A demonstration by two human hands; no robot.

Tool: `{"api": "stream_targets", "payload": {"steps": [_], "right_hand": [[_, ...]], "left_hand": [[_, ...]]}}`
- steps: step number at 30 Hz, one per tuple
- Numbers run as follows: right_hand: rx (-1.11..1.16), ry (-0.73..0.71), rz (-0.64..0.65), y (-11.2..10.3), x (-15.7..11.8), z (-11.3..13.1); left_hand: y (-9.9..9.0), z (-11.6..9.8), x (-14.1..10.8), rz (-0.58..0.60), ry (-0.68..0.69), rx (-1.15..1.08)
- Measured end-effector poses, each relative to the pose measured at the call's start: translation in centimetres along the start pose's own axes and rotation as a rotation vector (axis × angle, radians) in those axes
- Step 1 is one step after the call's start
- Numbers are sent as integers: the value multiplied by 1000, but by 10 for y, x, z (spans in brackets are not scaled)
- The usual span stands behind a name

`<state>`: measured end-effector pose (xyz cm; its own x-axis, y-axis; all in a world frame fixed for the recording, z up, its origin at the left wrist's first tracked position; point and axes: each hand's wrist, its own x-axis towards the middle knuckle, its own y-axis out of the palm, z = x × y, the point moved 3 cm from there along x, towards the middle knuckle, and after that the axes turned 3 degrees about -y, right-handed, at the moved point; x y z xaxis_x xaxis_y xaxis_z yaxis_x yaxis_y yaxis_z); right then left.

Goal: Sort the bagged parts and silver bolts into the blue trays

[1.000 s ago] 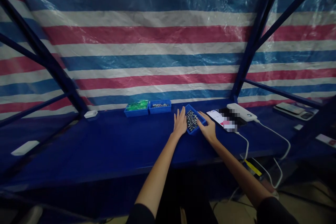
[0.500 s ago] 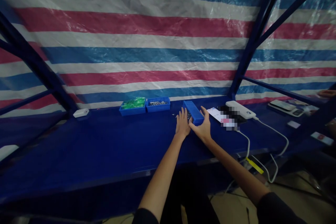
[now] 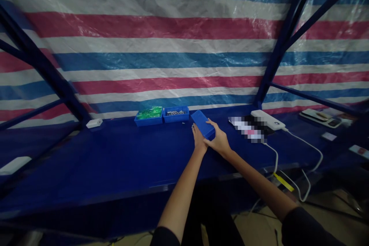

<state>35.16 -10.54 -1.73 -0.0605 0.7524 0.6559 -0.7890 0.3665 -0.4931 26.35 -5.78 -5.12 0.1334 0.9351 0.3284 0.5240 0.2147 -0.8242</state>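
Observation:
My right hand (image 3: 219,138) is closed on the right side of a small blue plastic bin (image 3: 203,123). The bin is tilted on its side, with a flat blue face turned up towards me and its inside hidden. At the bin's left edge lies my left hand (image 3: 198,138), low over the table. Its fingers reach forward and partly out of sight beneath the bin; what shows of them looks stretched out. A few tiny metal bits (image 3: 193,125) seem to show by the left fingertips, too small to name. Another small metal piece (image 3: 183,123) rests on the table farther left.
Behind, a blue bin (image 3: 148,121) with green plastic packets stands beside a blue bin (image 3: 176,117) of small metal parts. To the right lie a blurred-out phone (image 3: 248,128) and a white power bank (image 3: 266,120) with cables. A white device (image 3: 94,123) sits left. Blue frame posts (image 3: 276,54) flank the table.
The blue bin has tipped and turned to the left, its broad face now showing. My left hand has slid partly under its edge. The view has shifted slightly.

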Motion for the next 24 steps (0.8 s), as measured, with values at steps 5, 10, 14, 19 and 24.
{"api": "stream_targets", "payload": {"steps": [5,10,14,19,24], "right_hand": [[4,-104,88,-4,6,-6],[13,-122,34,-17,19,-24],[71,101,-274,-25,43,-47],[482,623,-523,-12,83,-101],[912,930,-27,24,112,-131]], "left_hand": [[-4,0,-2,14,-77,30],[-18,10,7,-174,-347,-72],[-31,20,16,-269,-375,-86],[-33,30,21,-210,-379,-52],[-28,26,25,-111,-224,-139]]}}
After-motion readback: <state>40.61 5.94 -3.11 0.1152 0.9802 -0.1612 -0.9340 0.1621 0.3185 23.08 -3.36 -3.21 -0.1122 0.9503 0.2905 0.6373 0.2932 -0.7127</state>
